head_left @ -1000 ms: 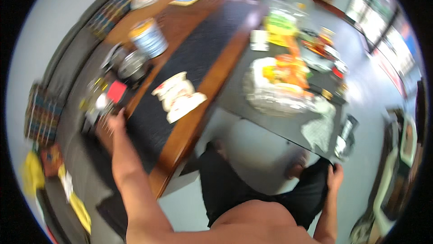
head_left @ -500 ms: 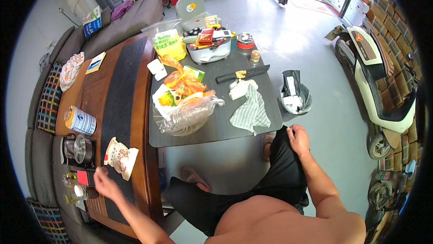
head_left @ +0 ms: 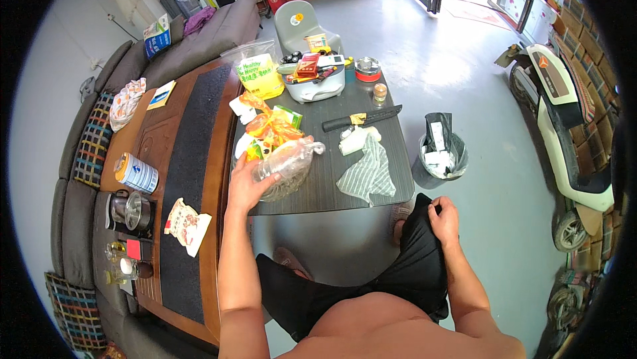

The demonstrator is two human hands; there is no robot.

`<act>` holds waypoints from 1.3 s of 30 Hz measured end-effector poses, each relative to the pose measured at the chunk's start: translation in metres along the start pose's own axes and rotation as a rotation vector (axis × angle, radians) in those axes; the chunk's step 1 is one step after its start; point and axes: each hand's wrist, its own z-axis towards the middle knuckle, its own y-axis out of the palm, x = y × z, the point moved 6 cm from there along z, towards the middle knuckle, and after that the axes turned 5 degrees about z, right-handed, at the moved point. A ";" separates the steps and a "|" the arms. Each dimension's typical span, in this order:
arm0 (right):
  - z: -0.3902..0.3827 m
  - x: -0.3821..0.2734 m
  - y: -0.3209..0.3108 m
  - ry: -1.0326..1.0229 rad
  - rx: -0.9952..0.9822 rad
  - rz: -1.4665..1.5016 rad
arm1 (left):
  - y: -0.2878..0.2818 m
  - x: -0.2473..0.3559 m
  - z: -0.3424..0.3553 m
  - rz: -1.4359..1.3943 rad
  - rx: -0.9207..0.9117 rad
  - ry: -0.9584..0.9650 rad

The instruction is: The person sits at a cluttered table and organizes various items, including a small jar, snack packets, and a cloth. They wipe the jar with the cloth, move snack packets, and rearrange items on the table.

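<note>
My left hand (head_left: 247, 185) grips the near-left side of a crumpled clear plastic bag (head_left: 292, 160) on the grey-black table (head_left: 312, 194). Under and behind the bag lie orange plastic bags (head_left: 272, 123) and white packaging. My right hand (head_left: 443, 219) is closed on the black shorts (head_left: 415, 253) at my right thigh. On the same table are a striped cloth (head_left: 365, 180), a black long sheathed item (head_left: 358, 117), a small jar (head_left: 379, 93), a red-banded round tin (head_left: 367, 69), a loaded grey container (head_left: 315, 85) and a yellow pouch (head_left: 259, 77).
Left stands a wooden table (head_left: 149, 146) with a can (head_left: 136, 173), pots (head_left: 136, 213), bottles and a paper package (head_left: 188, 226), beside a grey sofa (head_left: 79, 200). A lined bin (head_left: 441, 166) sits right of the table, a scooter (head_left: 564, 146) beyond it, a grey chair (head_left: 292, 27) behind.
My left hand has moved up and right, from the bottles on the wooden table to the clear plastic bag, which it now grips. My right hand remains at the shorts. The view has steadied.
</note>
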 end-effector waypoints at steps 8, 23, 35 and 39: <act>0.002 -0.007 0.003 0.013 -0.025 -0.013 | -0.009 -0.008 -0.004 0.007 -0.084 -0.027; 0.003 -0.006 -0.001 0.014 -0.007 0.029 | -0.052 -0.020 0.012 -0.097 0.252 -0.096; 0.005 -0.008 0.008 -0.036 -0.015 0.045 | 0.055 -0.077 -0.037 -1.116 -0.212 -0.625; 0.003 -0.006 0.012 0.039 -0.058 0.047 | 0.055 -0.063 -0.050 -1.067 -0.267 -0.631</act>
